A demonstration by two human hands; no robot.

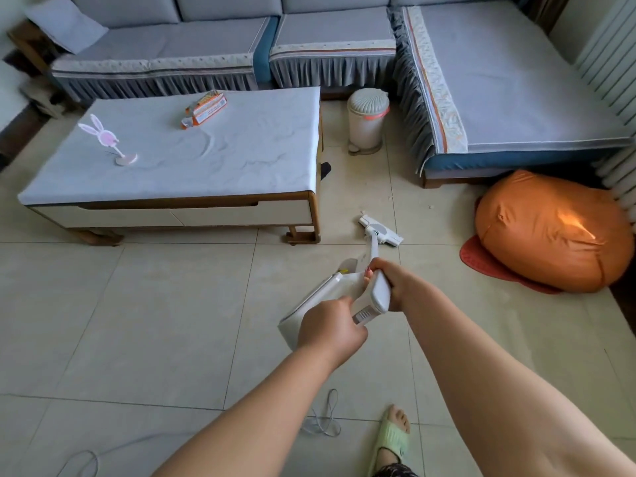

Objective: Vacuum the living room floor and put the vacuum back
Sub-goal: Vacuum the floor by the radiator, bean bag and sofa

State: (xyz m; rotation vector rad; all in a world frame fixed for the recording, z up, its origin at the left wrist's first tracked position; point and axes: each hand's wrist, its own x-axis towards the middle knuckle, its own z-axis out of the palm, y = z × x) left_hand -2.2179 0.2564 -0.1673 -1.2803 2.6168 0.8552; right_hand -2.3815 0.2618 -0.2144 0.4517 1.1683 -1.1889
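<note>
A white stick vacuum (373, 251) stands on the beige tiled floor (155, 321), its floor head (380, 230) resting on the tiles to the right of the coffee table's near corner. My right hand (395, 287) grips the handle on the vacuum's body. My left hand (328, 330) holds the rear lower end of the white body (316, 304). Small crumbs lie on the tiles just beyond the floor head, towards the sofa.
A low coffee table (172, 208) stands to the left, a grey L-shaped sofa (499, 98) behind and right. A white pedal bin (366, 122) sits in the sofa corner. An orange beanbag (550, 232) lies at the right. A cable (323, 421) trails by my slippered foot (392, 438).
</note>
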